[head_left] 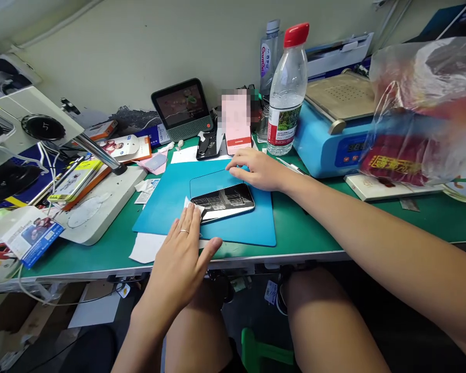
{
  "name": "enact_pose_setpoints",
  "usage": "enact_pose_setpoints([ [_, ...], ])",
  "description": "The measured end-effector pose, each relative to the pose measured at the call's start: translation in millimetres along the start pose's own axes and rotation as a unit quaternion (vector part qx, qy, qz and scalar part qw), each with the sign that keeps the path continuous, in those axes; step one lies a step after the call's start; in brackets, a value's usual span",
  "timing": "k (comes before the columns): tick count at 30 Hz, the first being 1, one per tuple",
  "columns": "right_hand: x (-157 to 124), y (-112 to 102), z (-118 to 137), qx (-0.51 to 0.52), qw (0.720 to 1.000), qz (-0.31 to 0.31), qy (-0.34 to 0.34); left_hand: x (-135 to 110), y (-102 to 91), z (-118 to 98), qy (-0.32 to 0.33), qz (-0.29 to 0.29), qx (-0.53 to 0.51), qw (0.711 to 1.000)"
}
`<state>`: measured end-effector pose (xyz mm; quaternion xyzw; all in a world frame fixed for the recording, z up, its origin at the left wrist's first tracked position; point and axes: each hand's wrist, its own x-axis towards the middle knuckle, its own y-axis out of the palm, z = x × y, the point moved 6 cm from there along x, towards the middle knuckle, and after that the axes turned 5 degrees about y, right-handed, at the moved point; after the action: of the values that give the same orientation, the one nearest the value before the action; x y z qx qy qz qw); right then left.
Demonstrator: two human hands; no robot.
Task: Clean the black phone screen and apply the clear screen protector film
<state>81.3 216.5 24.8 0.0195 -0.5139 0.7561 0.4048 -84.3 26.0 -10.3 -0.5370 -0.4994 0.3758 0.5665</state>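
The left hand (180,259) is open, with its fingers straight and close together and its thumb spread away to the side; a ring (184,231) is on one finger. Its fingertips lie on a white tissue (197,206), at the left end of a black phone (233,199). The right hand (256,168) is palm down just behind the phone, with fingers bent and the thumb near the forefinger; I cannot tell if they grip something. Near these fingers is a thin clear sheet (205,181) with dark edge, which lies behind the phone. The phone lies flat, screen up, and its glass shows bright reflections. Phone and sheet are both on a blue mat (163,207), and from under the front edge of the mat a white paper (145,247) comes out. Behind the mat, a dark phone (207,146) lies on the table, and beside it a pink-screen phone (236,127) stands tilted. Farther back is a small display (181,109). To the right of them stands a red-capped bottle (283,98), upright, and next to it a blue machine (318,147) with a metal plate on top. A plastic bag (415,124) is at the right side of this machine. On the left, some packets (75,178) lie on the pale base (108,212) of a stand. All this is on a green table (310,233).
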Motion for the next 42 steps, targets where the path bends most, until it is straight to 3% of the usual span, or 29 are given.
enact_pose_setpoints([
  [4, 0, -1, 0, 0.004, 1.0, -0.004, 0.001, 8, 2.4, -1, -0.016, 0.017, -0.003, 1.0],
  [7, 1, -3, 0, 0.005, 1.0, -0.013, 0.004, 25, 2.9, -14, -0.024, 0.009, 0.004, 1.0],
  [14, 2, -5, -2, 0.003, 1.0, -0.02, -0.005, 72, 4.0, -89, 0.038, -0.002, -0.025, 0.999],
  [17, 1, -5, -3, -0.002, 1.0, -0.023, -0.016, 79, 4.7, -107, 0.037, -0.01, -0.023, 0.999],
  [21, 3, -5, -2, -0.023, 0.999, -0.034, -0.01, 62, 0.1, -98, 0.05, -0.013, -0.015, 0.999],
  [27, 6, -8, 0, -0.006, 1.0, -0.025, -0.003, 14, -8.5, -35, -0.008, 0.0, 0.008, 1.0],
  [32, 7, -7, 1, -0.004, 1.0, -0.023, 0.005, 7, -12.0, -6, -0.048, 0.015, 0.012, 0.999],
  [36, 4, -12, 1, 0.044, 0.997, -0.052, 0.035, 29, -11.1, -18, -0.035, 0.027, -0.014, 0.999],
  [42, -6, -18, -7, 0.138, 0.982, -0.103, 0.08, 83, -4.5, -74, 0.054, 0.038, -0.074, 0.995],
])
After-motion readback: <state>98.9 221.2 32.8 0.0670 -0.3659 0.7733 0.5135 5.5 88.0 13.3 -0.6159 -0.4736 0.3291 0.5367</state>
